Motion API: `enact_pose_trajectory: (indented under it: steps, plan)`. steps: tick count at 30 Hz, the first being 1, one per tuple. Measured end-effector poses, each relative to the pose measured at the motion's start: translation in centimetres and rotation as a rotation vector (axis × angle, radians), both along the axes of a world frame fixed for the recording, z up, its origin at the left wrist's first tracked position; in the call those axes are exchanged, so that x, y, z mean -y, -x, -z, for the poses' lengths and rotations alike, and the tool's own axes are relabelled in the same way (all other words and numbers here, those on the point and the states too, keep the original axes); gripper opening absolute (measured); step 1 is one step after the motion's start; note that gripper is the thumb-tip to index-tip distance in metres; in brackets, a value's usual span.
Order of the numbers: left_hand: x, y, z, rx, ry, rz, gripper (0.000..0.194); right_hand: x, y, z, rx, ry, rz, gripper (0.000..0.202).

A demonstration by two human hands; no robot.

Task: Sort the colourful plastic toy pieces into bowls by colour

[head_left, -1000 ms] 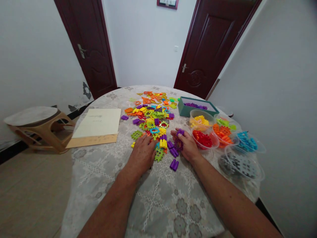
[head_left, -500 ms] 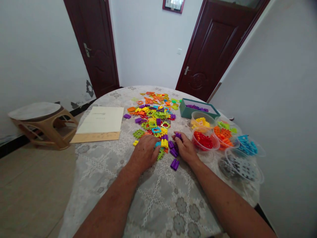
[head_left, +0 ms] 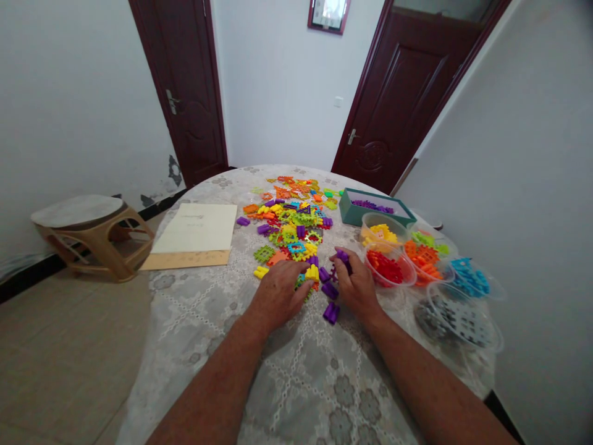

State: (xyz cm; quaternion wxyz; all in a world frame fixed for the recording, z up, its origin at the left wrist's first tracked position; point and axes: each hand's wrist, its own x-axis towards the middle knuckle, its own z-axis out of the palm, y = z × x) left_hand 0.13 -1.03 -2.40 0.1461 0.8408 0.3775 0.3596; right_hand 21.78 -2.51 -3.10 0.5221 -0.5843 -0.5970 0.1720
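My left hand [head_left: 280, 293] is at the near edge of a heap of plastic building pieces, its thumb and forefinger closed about a yellow ribbed block [head_left: 312, 273]. Its other fingers curl over pieces that I cannot make out. My right hand [head_left: 356, 284] holds a purple block [head_left: 343, 256] between thumb and fingers, just right of the heap. Between the hands lie several loose purple blocks, one [head_left: 331, 313] nearest to me. Lime-green lattice pieces [head_left: 264, 253] and a blue square frame [head_left: 296, 248] are in the heap beyond the left hand.
Clear tubs on the right hold sorted pieces: yellow [head_left: 380, 233], red [head_left: 384, 267], orange [head_left: 420, 256], blue [head_left: 469, 277] and grey [head_left: 463, 318]. Behind them stands a green box [head_left: 353, 213] with purple pieces. Paper sheets [head_left: 197, 228] lie at left. A stool [head_left: 92, 228] stands beyond the table.
The view has shifted slightly, moving the scene right and down. My left thumb and forefinger have closed on the yellow block. The right hand has lifted the purple block a little.
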Motion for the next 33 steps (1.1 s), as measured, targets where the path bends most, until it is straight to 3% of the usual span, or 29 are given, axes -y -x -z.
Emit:
enact_pose_trajectory:
  steps: [3,9,12,15,17,21,23,26,28,33]
  plan:
    - [0.3,-0.2,-0.6,0.064,0.147,0.030,0.034,1.5,1.5,-0.7,-0.130,-0.012,-0.071,0.033]
    - [0.7,-0.3,-2.5,0.143,0.427,0.113,0.017,2.9,4.2,-0.9,-0.246,0.022,-0.248,0.029]
    - [0.8,-0.1,-3.1,0.173,0.495,0.128,0.016,2.7,4.0,-1.5,-0.342,0.003,-0.238,0.032]
    - [0.8,0.3,-3.3,0.233,0.535,0.136,0.018,2.2,2.9,-1.9,-0.495,-0.047,-0.143,0.043]
    - [0.7,0.4,-3.2,0.302,0.564,0.121,0.020,1.8,2.4,-1.7,-0.574,0.041,-0.142,0.044]
    - [0.4,0.3,-2.6,0.325,0.563,0.083,0.023,1.5,2.6,-0.2,-0.718,0.335,-0.377,0.037]
    - [0.2,0.2,-2.3,0.300,0.552,0.071,0.022,1.4,3.3,0.5,-0.843,0.387,-0.508,0.033]
    - [0.1,0.2,-2.3,0.279,0.551,0.046,0.021,1.4,3.9,1.1,-0.955,0.382,-0.601,0.048]
    - [0.2,0.2,-2.5,0.258,0.540,0.026,0.021,1.5,4.0,1.0,-0.912,0.349,-0.597,0.053]
    - [0.5,0.0,-3.1,0.208,0.546,0.043,0.020,2.1,3.3,-0.2,-0.525,0.335,-0.432,0.036]
